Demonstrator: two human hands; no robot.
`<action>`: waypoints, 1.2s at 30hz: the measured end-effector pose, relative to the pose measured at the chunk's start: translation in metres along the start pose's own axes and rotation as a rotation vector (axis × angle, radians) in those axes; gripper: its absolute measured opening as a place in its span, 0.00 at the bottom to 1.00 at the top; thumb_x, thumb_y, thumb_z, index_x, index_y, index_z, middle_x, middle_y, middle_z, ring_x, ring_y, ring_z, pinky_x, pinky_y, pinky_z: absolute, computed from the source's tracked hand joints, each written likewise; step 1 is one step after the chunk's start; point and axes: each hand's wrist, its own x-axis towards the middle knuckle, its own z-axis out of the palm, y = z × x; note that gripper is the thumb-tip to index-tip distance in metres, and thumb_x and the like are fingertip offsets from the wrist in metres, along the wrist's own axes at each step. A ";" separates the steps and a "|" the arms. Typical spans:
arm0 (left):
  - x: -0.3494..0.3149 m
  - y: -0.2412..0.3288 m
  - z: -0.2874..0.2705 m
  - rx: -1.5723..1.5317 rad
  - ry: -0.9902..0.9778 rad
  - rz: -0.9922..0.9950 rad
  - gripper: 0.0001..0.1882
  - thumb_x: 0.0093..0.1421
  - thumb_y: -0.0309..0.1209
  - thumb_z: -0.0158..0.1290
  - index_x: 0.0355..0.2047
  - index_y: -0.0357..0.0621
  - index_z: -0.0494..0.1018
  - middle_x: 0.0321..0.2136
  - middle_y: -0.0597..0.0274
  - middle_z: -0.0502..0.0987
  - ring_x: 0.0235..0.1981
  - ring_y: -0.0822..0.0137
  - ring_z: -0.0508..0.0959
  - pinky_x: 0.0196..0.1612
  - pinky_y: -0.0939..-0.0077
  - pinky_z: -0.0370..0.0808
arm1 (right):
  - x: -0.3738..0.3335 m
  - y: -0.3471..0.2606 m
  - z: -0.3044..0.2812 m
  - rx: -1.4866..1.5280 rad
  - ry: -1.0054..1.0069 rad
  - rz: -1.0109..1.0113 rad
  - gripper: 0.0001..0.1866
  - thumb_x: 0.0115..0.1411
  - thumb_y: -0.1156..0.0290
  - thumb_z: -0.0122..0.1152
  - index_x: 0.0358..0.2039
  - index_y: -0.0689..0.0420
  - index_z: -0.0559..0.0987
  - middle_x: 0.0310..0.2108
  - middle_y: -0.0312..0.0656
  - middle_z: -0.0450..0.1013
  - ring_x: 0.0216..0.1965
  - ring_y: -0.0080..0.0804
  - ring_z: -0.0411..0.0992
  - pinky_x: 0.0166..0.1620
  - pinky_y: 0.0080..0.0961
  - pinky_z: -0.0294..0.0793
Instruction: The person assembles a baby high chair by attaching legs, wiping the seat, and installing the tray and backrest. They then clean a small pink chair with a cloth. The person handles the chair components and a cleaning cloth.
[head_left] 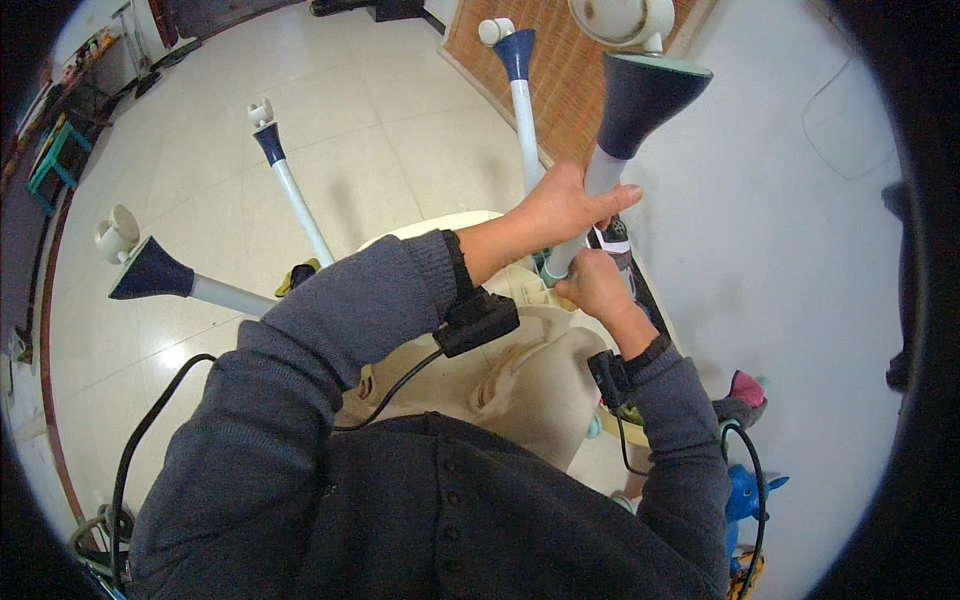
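An upturned piece of furniture with a cream base (440,222) stands in front of my body, its pale legs pointing up. Each leg has a flared navy end with a white caster. My left hand (572,208) is wrapped round the nearest right leg (607,172), below its navy end (650,100), thumb stretched across it. Lower down, my right hand (603,287) has its fingers curled against the foot of that same leg, by the pale green ring (553,273) at the base. Its fingertips are partly hidden.
Three other legs rise nearby: far right leg (524,125), far left leg (300,205) and near left leg (230,294). A woven mat (560,90) leans by the white wall (760,200). A blue animal-shaped toy (742,495) is at lower right. Black cables run from my wrists.
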 end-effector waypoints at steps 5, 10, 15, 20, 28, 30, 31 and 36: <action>0.001 0.005 0.012 -0.011 0.159 0.000 0.19 0.55 0.44 0.58 0.25 0.38 0.72 0.16 0.65 0.72 0.17 0.74 0.72 0.22 0.78 0.69 | -0.002 0.002 -0.002 0.025 0.103 -0.038 0.14 0.40 0.70 0.63 0.25 0.68 0.76 0.24 0.60 0.72 0.29 0.54 0.74 0.35 0.40 0.73; -0.002 0.009 0.026 -0.012 0.351 -0.028 0.21 0.52 0.42 0.59 0.29 0.32 0.75 0.19 0.54 0.77 0.23 0.63 0.77 0.31 0.69 0.73 | 0.001 0.007 0.004 0.028 0.003 0.018 0.18 0.42 0.71 0.64 0.35 0.62 0.72 0.28 0.55 0.75 0.33 0.53 0.74 0.38 0.41 0.74; -0.006 0.007 0.021 -0.050 0.271 0.056 0.18 0.53 0.42 0.59 0.28 0.36 0.73 0.18 0.61 0.73 0.20 0.71 0.73 0.25 0.74 0.70 | -0.003 0.010 0.016 0.007 0.040 0.010 0.20 0.42 0.70 0.64 0.37 0.61 0.72 0.28 0.56 0.74 0.32 0.54 0.74 0.37 0.42 0.74; -0.001 0.005 0.029 -0.092 0.329 0.090 0.18 0.54 0.40 0.59 0.28 0.35 0.74 0.19 0.62 0.75 0.21 0.72 0.74 0.26 0.75 0.72 | -0.004 0.014 0.023 0.001 0.119 -0.024 0.18 0.44 0.68 0.63 0.35 0.63 0.74 0.27 0.57 0.74 0.31 0.56 0.73 0.36 0.44 0.73; -0.009 -0.006 0.032 -0.025 0.331 0.038 0.20 0.53 0.40 0.60 0.33 0.32 0.74 0.25 0.56 0.79 0.27 0.71 0.77 0.33 0.73 0.74 | -0.008 0.017 0.038 0.066 0.191 -0.172 0.14 0.46 0.67 0.62 0.30 0.65 0.76 0.27 0.59 0.73 0.30 0.56 0.73 0.34 0.44 0.72; -0.006 -0.004 0.030 0.018 0.365 0.095 0.20 0.53 0.41 0.60 0.33 0.32 0.74 0.24 0.56 0.79 0.27 0.71 0.77 0.32 0.73 0.74 | -0.008 0.021 0.040 0.091 0.124 -0.106 0.15 0.46 0.68 0.62 0.31 0.65 0.75 0.28 0.59 0.73 0.30 0.57 0.73 0.34 0.44 0.72; -0.004 -0.003 0.030 0.038 0.383 0.123 0.20 0.53 0.41 0.60 0.32 0.32 0.74 0.24 0.56 0.78 0.26 0.71 0.77 0.32 0.73 0.74 | -0.007 0.023 0.040 0.075 0.102 -0.088 0.15 0.46 0.68 0.62 0.31 0.66 0.75 0.28 0.60 0.73 0.31 0.57 0.73 0.34 0.45 0.72; 0.000 0.006 0.027 -0.030 0.292 0.054 0.21 0.52 0.43 0.60 0.29 0.32 0.75 0.23 0.55 0.78 0.26 0.70 0.77 0.31 0.72 0.73 | -0.005 0.035 0.036 0.134 0.048 -0.061 0.25 0.47 0.69 0.60 0.44 0.67 0.65 0.26 0.62 0.72 0.30 0.59 0.72 0.34 0.48 0.71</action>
